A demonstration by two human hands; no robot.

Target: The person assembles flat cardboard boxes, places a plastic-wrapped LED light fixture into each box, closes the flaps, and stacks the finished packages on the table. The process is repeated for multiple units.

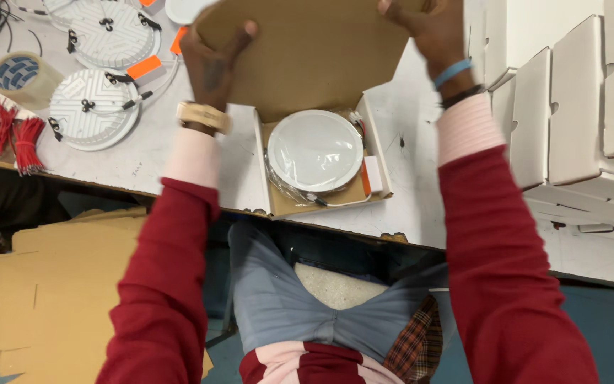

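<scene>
A brown cardboard box [374,195] lies open on the white table near its front edge. Inside it sits a round white light panel [314,151] with wires tucked beside it. My left hand [211,60] grips the left edge of the box's raised lid flap [314,53], thumb over its inner face. My right hand [428,25] holds the flap's right edge near the top of the view. A tan watch is on my left wrist and a blue band on my right.
Two round white lamp backs [94,107] with orange tags lie at the table's left, beside a tape roll [19,75] and red wire bundles [12,135]. Closed white boxes [577,107] are stacked at the right. Flat cardboard sheets [51,284] lie on the floor, lower left.
</scene>
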